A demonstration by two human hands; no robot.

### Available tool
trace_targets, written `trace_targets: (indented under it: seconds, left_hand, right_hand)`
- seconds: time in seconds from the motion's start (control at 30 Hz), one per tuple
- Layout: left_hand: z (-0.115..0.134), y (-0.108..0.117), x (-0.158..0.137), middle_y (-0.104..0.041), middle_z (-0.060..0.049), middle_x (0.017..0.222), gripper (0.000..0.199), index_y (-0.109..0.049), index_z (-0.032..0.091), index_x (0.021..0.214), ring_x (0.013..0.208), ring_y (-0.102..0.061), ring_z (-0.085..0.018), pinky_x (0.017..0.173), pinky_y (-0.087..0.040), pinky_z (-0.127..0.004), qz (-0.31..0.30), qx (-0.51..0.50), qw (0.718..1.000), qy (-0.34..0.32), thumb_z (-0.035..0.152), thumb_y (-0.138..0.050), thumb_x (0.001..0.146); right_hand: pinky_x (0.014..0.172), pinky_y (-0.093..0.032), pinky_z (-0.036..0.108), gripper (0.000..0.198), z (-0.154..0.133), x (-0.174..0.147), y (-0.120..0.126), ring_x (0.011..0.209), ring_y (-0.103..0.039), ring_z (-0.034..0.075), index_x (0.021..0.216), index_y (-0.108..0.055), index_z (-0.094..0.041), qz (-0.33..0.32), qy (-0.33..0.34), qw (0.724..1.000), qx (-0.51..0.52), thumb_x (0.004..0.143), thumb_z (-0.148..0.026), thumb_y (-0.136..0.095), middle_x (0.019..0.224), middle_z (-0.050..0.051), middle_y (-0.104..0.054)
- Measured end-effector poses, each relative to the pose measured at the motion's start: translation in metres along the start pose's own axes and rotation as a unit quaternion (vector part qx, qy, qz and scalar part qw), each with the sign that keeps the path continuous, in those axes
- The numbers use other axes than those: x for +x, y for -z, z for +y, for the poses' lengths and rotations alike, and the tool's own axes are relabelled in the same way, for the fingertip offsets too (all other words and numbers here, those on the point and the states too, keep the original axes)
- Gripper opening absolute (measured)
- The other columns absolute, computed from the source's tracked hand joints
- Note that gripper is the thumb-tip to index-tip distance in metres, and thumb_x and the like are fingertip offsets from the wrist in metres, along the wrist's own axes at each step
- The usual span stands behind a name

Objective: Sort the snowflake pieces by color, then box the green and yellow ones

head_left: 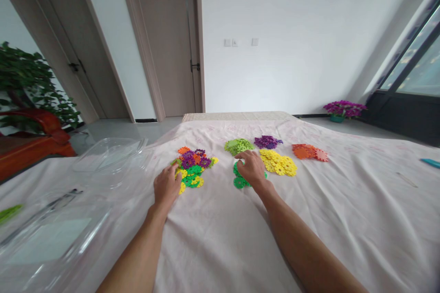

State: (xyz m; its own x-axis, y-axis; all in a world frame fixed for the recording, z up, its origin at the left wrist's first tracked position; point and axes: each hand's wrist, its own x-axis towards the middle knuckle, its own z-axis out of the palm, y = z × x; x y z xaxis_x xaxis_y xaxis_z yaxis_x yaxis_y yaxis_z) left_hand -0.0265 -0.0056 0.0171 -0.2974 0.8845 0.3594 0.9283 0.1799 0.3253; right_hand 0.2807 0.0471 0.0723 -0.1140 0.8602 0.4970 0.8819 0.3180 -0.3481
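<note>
My left hand rests at the left edge of a mixed pile of plastic snowflake discs, in orange, purple, yellow and green. Its thumb and forefinger are apart, and the fingertips touch the discs there. Over a small heap of green snowflake discs hovers or rests my right hand; its forefinger points left, apart from the thumb, and I see no disc between them. Part of the green heap is hidden under that hand. Close behind it lie light green discs, purple discs and yellow discs.
Orange discs lie farther right on the pale tablecloth. Clear plastic containers and a clear lid stand on the left. A light green object is at the left edge, a blue object at the right.
</note>
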Motion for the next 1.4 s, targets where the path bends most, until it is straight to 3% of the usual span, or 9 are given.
trace_targets:
  seconds: [0.2,0.4,0.73,0.93,1.13,1.27,1.4]
  left_hand:
    - [0.001,0.001,-0.001,-0.064,-0.010,0.130,0.041,-0.060,0.020,0.129,0.117,-0.059,-0.023,0.102,-0.042,-0.037,0.006,0.001,1.000,0.000,0.031,-0.044,0.093]
    - [0.001,0.002,-0.002,-0.064,-0.009,0.131,0.041,-0.059,0.021,0.130,0.119,-0.059,-0.023,0.104,-0.041,-0.036,0.002,-0.003,1.000,-0.005,0.031,-0.044,0.093]
    - [0.002,0.002,-0.002,-0.063,-0.009,0.132,0.041,-0.059,0.020,0.130,0.120,-0.058,-0.022,0.105,-0.040,-0.035,0.000,-0.006,1.000,-0.017,0.029,-0.045,0.092]
    - [0.004,0.005,-0.003,-0.064,-0.009,0.131,0.041,-0.059,0.021,0.129,0.120,-0.058,-0.022,0.105,-0.040,-0.035,0.002,-0.019,1.000,-0.013,0.028,-0.047,0.091]
    - [0.005,0.007,-0.003,-0.064,-0.010,0.131,0.040,-0.060,0.018,0.128,0.118,-0.059,-0.023,0.104,-0.042,-0.037,0.004,-0.015,1.000,-0.018,0.027,-0.046,0.091]
    - [0.004,0.004,-0.003,-0.063,-0.009,0.132,0.040,-0.060,0.020,0.129,0.120,-0.058,-0.022,0.104,-0.041,-0.035,0.007,-0.013,1.000,-0.019,0.028,-0.046,0.092]
    - [0.003,0.004,-0.003,-0.064,-0.010,0.131,0.040,-0.060,0.020,0.128,0.119,-0.059,-0.022,0.104,-0.041,-0.035,0.007,-0.013,1.000,-0.018,0.028,-0.047,0.091]
  right_hand:
    - [0.094,-0.042,0.034,0.036,-0.035,-0.018,-0.022,0.102,-0.056,0.022,0.109,-0.071,-0.022,-0.088,0.153,0.983,0.045,0.080,-0.009,-0.054,0.108,0.007,-0.067]
    - [0.105,-0.037,0.043,0.048,-0.065,-0.038,-0.041,0.127,-0.042,0.025,0.139,-0.050,-0.024,-0.126,0.254,0.958,0.045,0.092,-0.031,-0.057,0.140,0.009,-0.051]
    - [0.114,-0.027,0.047,0.046,-0.074,-0.030,-0.064,0.140,-0.028,0.028,0.139,-0.050,-0.021,-0.100,0.266,0.959,0.021,0.097,-0.041,-0.049,0.148,0.012,-0.043]
    - [0.110,-0.031,0.043,0.025,-0.076,-0.027,-0.054,0.127,-0.042,0.025,0.115,-0.064,-0.022,-0.081,0.249,0.964,0.046,0.097,-0.027,-0.048,0.130,0.008,-0.058]
    - [0.115,-0.025,0.048,0.042,-0.075,-0.028,-0.063,0.140,-0.027,0.028,0.138,-0.052,-0.025,-0.092,0.242,0.966,0.020,0.096,-0.033,-0.050,0.148,0.008,-0.045]
    - [0.112,-0.029,0.045,0.033,-0.073,-0.025,-0.062,0.136,-0.034,0.026,0.126,-0.061,-0.027,-0.110,0.238,0.965,0.029,0.094,-0.025,-0.052,0.138,0.005,-0.054]
    - [0.109,-0.034,0.042,0.042,-0.075,-0.018,-0.061,0.132,-0.038,0.026,0.132,-0.057,-0.025,-0.099,0.237,0.966,0.025,0.091,-0.024,-0.059,0.139,0.008,-0.053]
